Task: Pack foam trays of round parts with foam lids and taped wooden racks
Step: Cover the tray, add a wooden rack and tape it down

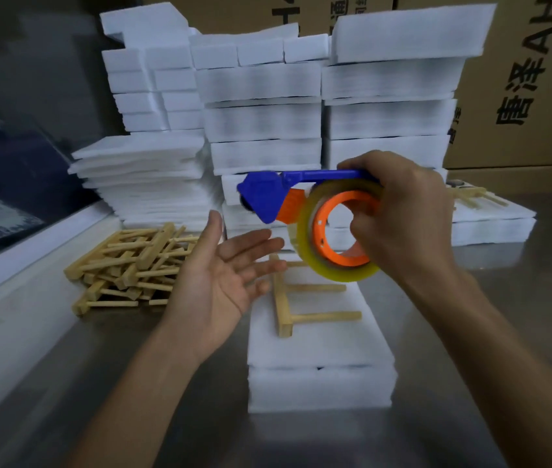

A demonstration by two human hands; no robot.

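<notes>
On the table point(470, 332), a foam pack point(318, 359) lies lengthwise away from the person, a wooden rack point(288, 298) on its lid. The right hand point(403, 211) grips the tape dispenser point(301, 201) just above; the left hand point(224, 275), open, hovers nearer the rack's spine.

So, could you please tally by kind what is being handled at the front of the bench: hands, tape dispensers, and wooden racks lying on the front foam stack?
Hands: 2, the left hand open, the right hand gripping the dispenser
Tape dispensers: 1, the blue tape dispenser
Wooden racks on the front foam stack: 1, the wooden rack
Total: 4
</notes>
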